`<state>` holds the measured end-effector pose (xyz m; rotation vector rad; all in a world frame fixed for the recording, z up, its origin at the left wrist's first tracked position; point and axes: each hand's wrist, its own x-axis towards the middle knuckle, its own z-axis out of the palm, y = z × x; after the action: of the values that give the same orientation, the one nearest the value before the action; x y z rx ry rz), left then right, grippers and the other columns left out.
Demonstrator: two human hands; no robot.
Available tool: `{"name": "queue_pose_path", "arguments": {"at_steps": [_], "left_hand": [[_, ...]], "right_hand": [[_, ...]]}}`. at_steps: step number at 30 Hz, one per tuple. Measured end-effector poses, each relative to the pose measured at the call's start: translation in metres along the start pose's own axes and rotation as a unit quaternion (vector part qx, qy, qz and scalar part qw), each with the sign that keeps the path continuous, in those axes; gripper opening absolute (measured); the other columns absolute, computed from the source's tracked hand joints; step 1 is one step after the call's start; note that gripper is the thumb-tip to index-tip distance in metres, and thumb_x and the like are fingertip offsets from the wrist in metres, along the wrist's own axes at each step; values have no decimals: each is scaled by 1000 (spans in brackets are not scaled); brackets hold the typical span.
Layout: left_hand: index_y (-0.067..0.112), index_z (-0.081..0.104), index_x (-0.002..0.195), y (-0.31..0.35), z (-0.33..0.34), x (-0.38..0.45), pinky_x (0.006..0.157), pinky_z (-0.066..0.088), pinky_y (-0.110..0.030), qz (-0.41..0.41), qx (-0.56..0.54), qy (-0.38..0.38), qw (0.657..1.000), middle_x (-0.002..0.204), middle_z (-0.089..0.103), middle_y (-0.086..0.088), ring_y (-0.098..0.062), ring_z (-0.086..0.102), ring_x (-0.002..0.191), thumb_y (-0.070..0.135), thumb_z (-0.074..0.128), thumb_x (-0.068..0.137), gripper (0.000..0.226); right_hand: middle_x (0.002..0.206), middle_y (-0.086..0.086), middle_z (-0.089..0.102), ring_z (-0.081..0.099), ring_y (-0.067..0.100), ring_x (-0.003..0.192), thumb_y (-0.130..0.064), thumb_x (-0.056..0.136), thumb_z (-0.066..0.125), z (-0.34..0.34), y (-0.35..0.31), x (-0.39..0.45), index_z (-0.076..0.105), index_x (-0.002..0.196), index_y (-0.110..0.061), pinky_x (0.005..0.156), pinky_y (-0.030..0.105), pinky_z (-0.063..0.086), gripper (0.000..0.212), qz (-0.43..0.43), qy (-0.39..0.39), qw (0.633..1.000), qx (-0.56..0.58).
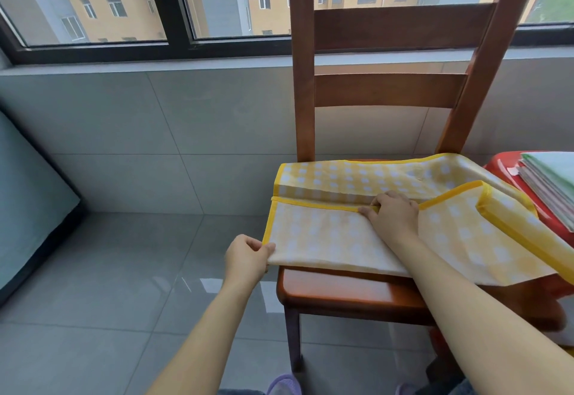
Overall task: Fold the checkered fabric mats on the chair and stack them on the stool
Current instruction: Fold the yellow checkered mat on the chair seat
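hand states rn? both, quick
Left hand: pinches the near-left corner of the yellow checkered mat.
Right hand: fingers curled on the mat's folded yellow edge, gripping it.

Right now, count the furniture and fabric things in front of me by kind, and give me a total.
Wooden chair: 1
Red stool: 1
Yellow checkered mat: 1
Stack of folded mats on the stool: 1
Total: 4
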<state>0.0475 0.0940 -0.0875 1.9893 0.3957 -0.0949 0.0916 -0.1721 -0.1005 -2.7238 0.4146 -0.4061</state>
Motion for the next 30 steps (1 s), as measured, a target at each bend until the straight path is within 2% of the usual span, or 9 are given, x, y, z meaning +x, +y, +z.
{"name": "queue_pose_path", "arguments": {"at_steps": [3,5,7,10,13,19,22,26,30], "left_hand": [[12,50,88,-1,4,1,73,49,-38,6,23,14,1000,99,62,-12,-27,60,84,23,64,87,18],[9,48,111,3,7,-2,77,44,-34,32,75,20,996,116,55,-11,-25,54,95,21,60,90,26],[10,41,131,7,13,-6,94,37,-36,90,172,54,979,133,42,-11,-26,44,115,22,56,92,43],[23,47,133,17,30,-13,115,8,-41,209,305,66,927,144,36,-1,-18,29,135,26,44,96,38],[24,54,128,22,52,-24,115,-11,-38,285,327,-23,901,152,31,-2,-11,20,142,27,34,100,35],[26,15,150,31,91,-34,118,-8,-40,319,411,-193,832,160,-1,-4,-19,-5,147,48,13,98,56],[38,0,149,31,100,-36,115,-16,-48,320,475,-208,793,159,-13,2,-21,-18,145,66,-6,83,73],[40,-3,148,30,102,-31,115,-15,-49,316,485,-192,793,159,-14,2,-21,-20,145,56,13,96,57],[37,1,149,33,103,-28,116,-10,-51,314,479,-198,795,160,-9,1,-22,-16,146,56,13,96,58]], "right_hand": [[110,4,61,47,24,114,-42,87,57,2,-1,-1,66,95,-14,95,36,26,31,-3,9,1000,-2],[110,4,61,47,24,114,-42,87,58,4,-2,-1,66,96,-14,94,36,25,31,-5,13,1000,-10],[110,4,61,47,24,114,-42,86,58,3,-3,-2,67,96,-13,94,36,24,32,-4,14,1000,-12],[109,3,61,48,24,113,-42,86,59,1,-3,-1,68,95,-13,93,35,24,32,1,12,1000,-10],[110,3,60,47,23,114,-42,85,59,1,-4,-1,69,95,-13,92,33,21,31,1,12,1000,-2],[112,4,61,46,22,117,-42,85,60,1,-4,-2,68,96,-13,94,34,22,31,-1,17,1000,-11],[116,3,59,44,21,119,-42,87,56,-2,-6,-3,66,101,-16,96,34,21,32,-4,-3,999,-34],[132,3,52,37,22,128,-36,91,51,-11,-13,-8,52,125,-16,105,31,20,39,-84,-41,993,-75],[143,5,45,35,23,133,-25,92,54,-41,-25,-28,47,134,-13,109,26,20,44,-223,-41,974,-3]]}}
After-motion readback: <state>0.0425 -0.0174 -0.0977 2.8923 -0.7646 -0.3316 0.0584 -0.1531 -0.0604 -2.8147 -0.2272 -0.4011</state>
